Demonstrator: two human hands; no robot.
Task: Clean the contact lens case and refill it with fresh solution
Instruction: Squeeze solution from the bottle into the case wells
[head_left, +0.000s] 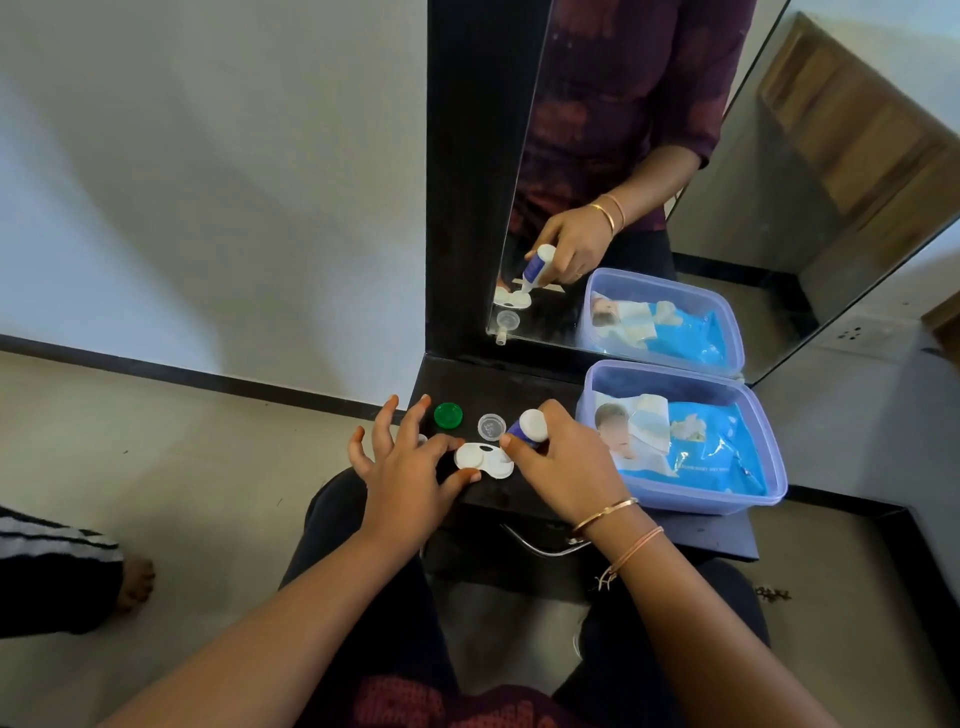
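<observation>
The white contact lens case (480, 460) lies open on the black shelf (519, 395). My left hand (405, 467) pinches the case's left well between thumb and forefinger, its other fingers spread upward. My right hand (566, 467) grips a small white and purple solution bottle (527, 425), tipped nozzle-down over the case's right well. A green cap (448, 415) and a clear cap (491, 427) lie on the shelf just behind the case. A white cap peeks out behind my left fingers.
A clear purple-tinted plastic box (769, 441) holding a blue wipes pack (711, 452) stands at the shelf's right. A mirror (649, 208) rises behind, reflecting my hand and the bottle. A metal handle (540, 545) hangs under the shelf. Another person's foot (132, 582) is at left.
</observation>
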